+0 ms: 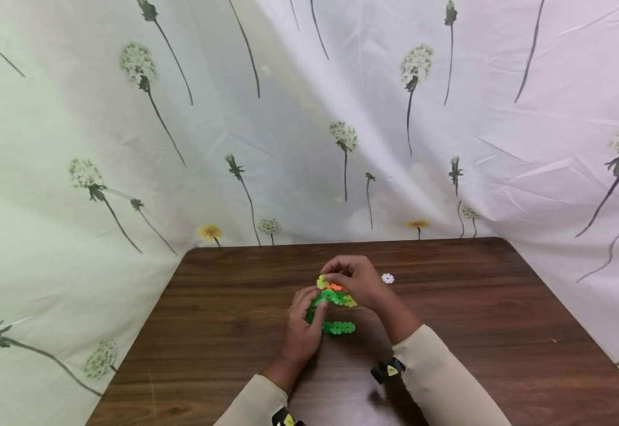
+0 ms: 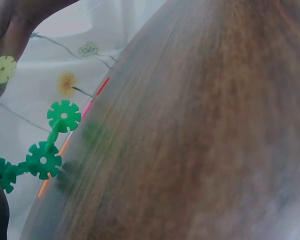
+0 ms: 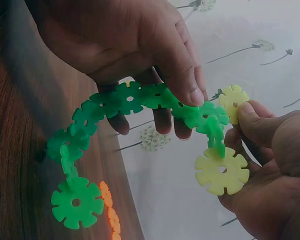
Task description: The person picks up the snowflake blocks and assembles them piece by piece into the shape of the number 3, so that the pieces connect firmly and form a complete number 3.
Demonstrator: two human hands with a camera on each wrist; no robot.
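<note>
Head view: left hand (image 1: 302, 332) grips green disc chain (image 1: 332, 297); right hand (image 1: 359, 281) pinches yellow disc (image 1: 321, 282); white disc (image 1: 388, 278) lies to its right.

Dark brown wood-grained tabletop (image 1: 208, 313), far corners rounded, bearing a small pale mark (image 1: 553, 340) toward its right side. White sheet backdrop (image 1: 293, 177) behind and along both sides, creased at right, printed with pale dandelion heads (image 1: 417, 64), dark stems and yellow blooms (image 1: 210, 231).

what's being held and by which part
The left hand grips a green plastic notched-disc chain near its middle; the right hand pinches a yellow plastic notched disc by its edge.
</note>
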